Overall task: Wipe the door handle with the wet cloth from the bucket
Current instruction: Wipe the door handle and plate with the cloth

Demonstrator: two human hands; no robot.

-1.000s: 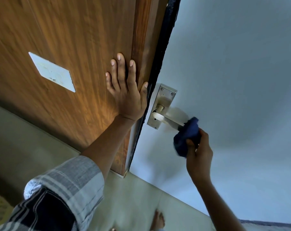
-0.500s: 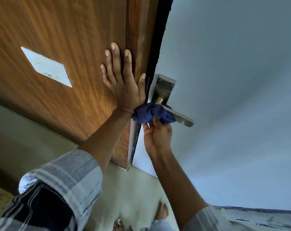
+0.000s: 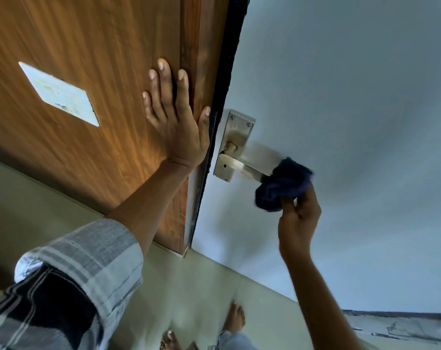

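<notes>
Two bare hands share the work at a door seen from a head-worn camera tilted steeply downward. Left hand lies flat against the wooden door, its fingers spread and extended, the thumb resting along the dark door edge; this bracing appears meant to keep the door from swinging while pressure is applied on the other side of the edge. Right hand holds a bunched dark blue cloth, its fingers closed around the lower part of the wad, with the thumb pressed on the near side. Cloth wraps the free end of the metal door handle, a lever projecting from a screwed backplate mounted just beside the door edge, so the lever's tip is hidden inside the fabric while its inner stretch and spindle remain bare. Gripping the cloth around the lever, rather than laying it flat, would let one stroke clean all sides at once. Wiping is judged to be under way, at the outer end of a stroke. No bucket is in view. Bare feet stand on the pale floor below.
</notes>
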